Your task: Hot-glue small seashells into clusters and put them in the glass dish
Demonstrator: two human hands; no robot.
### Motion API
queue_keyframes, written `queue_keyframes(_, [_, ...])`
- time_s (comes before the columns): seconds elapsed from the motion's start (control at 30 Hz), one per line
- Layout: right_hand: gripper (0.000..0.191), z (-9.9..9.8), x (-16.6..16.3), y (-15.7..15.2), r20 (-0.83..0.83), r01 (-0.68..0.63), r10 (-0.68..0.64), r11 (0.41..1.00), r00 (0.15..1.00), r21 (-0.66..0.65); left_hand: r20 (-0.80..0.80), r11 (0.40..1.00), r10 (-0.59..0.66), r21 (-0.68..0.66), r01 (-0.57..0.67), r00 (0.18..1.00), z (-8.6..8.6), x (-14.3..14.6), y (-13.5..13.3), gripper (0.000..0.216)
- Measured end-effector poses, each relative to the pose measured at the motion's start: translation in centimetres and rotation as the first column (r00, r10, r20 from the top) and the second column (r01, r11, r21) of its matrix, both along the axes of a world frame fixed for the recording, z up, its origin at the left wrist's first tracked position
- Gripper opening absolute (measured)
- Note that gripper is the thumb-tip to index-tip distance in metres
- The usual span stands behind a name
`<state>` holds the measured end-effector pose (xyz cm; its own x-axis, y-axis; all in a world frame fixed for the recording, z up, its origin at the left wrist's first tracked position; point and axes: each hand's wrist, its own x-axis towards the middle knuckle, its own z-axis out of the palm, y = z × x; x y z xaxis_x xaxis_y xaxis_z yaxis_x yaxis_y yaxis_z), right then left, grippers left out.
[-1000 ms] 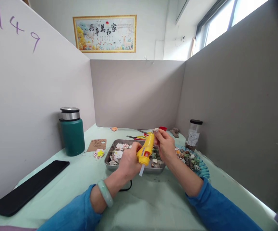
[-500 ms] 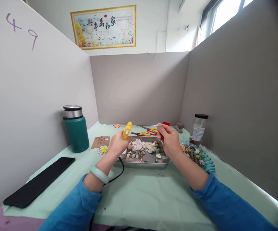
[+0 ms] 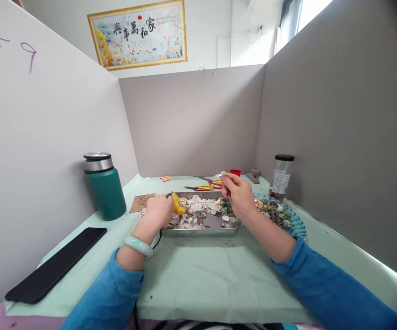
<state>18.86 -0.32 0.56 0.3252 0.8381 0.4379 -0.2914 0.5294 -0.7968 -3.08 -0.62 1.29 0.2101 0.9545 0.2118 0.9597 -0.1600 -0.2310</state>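
Observation:
My left hand (image 3: 160, 211), with a pale green bangle at its wrist, is closed around a yellow hot glue gun (image 3: 178, 204). The gun's nose tilts down over the left part of a metal tray (image 3: 198, 233), and a black cord hangs below the hand. Inside the tray lie many white and brown shells (image 3: 195, 205) and some greenish stones (image 3: 226, 208). Raised above the tray's right end, my right hand (image 3: 238, 195) pinches a small whitish piece (image 3: 222, 173), seemingly a shell. Its exact shape is too small to make out.
Scissors with yellow and red handles (image 3: 205, 187) lie behind the tray, near a red cup (image 3: 235, 172). To the right are a blue plate (image 3: 298, 225) of shells and a lidded jar (image 3: 281, 181). Leftward are a green bottle (image 3: 106, 195), brown card (image 3: 139, 203) and black slab (image 3: 57, 265).
My left hand has lowered and turned, so the glue gun now points down toward the tray rather than up. My right hand keeps its pinch on the small piece. The view has shifted slightly.

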Motion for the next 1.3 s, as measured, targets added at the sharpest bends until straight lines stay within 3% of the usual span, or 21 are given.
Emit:
queue_keyframes(0.1, [0.025,0.0,-0.2,-0.1,0.005,-0.006,0.006,1.0,1.0,-0.01,-0.009,0.995,-0.065,0.076,0.065,0.998,0.7,0.7,-0.5,0.033])
queue_keyframes(0.17, [0.025,-0.1,-0.3,-0.2,0.009,-0.007,0.007,1.0,1.0,-0.012,0.012,0.979,-0.174,0.113,0.171,0.985,0.9,1.9,-0.7,0.03])
queue_keyframes(0.27, [0.025,-0.1,-0.4,-0.3,0.016,-0.012,0.012,1.0,1.0,-0.011,0.025,0.939,-0.338,-0.055,0.338,0.941,0.7,4.4,-0.5,0.025])
queue_keyframes(0.37, [0.025,-0.1,-0.3,-0.2,0.018,-0.017,0.017,1.0,1.0,-0.004,0.018,0.934,-0.331,-0.134,0.33,0.944,-0.1,6.3,0.3,0.025])
queue_keyframes(0.6, [0.024,-0.4,-0.2,0.2,0.04,-0.021,0.02,1.0,0.999,0.005,0.067,0.948,-0.3,-0.088,0.305,0.952,-1.4,6.2,1.5,0.017])
queue_keyframes(0.67, [0.025,-0.5,-0.1,0.3,0.043,-0.018,0.018,1.0,0.999,0.003,0.157,0.944,-0.314,-0.056,0.326,0.936,-1.0,5.6,1.4,0.018])
queue_keyframes(0.7, [0.025,-0.5,-0.1,0.3,0.047,-0.018,0.018,1.0,0.999,0.004,0.277,0.934,-0.327,-0.051,0.353,0.904,-0.7,5.3,1.4,0.018])
queue_keyframes(0.73, [0.025,-0.6,-0.1,0.3,0.051,-0.02,0.02,1.0,0.998,0.007,0.446,0.919,-0.327,-0.055,0.39,0.833,-0.4,5.0,1.3,0.017])
queue_keyframes(0.77, [0.025,-0.5,-0.1,0.3,0.056,-0.023,0.022,1.0,0.998,0.009,0.64,0.897,-0.298,-0.067,0.437,0.709,-0.1,4.7,1.2,0.017])
queue_keyframes(0.83, [0.024,-0.5,-0.2,0.1,0.074,-0.028,0.027,1.0,0.997,0.006,0.928,0.842,-0.123,-0.09,0.532,0.352,0.4,4.2,0.8,0.021])
queue_keyframes(0.9, [0.023,-0.5,-0.3,-0.2,0.107,-0.033,0.034,0.999,0.994,-0.006,0.995,0.805,0.068,-0.094,0.585,0.066,0.6,3.9,0.4,0.027])
queue_keyframes(0.97, [0.023,-0.5,-0.5,-0.5,0.152,-0.046,0.047,0.999,0.987,-0.014,0.978,0.792,0.176,-0.071,0.606,-0.115,0.6,3.7,0.1,0.031])
queue_keyframes(1.1, [0.024,-0.7,-1.1,-0.9,0.226,-0.086,0.089,0.996,0.97,-0.023,0.915,0.79,0.265,-0.026,0.612,-0.303,0.3,3.5,0.3,0.031])
queue_keyframes(1.3, [0.024,-1.2,-1.6,-0.9,0.259,-0.115,0.133,0.99,0.957,-0.084,0.855,0.791,0.315,0.003,0.612,-0.411,0.3,3.5,0.4,0.024])
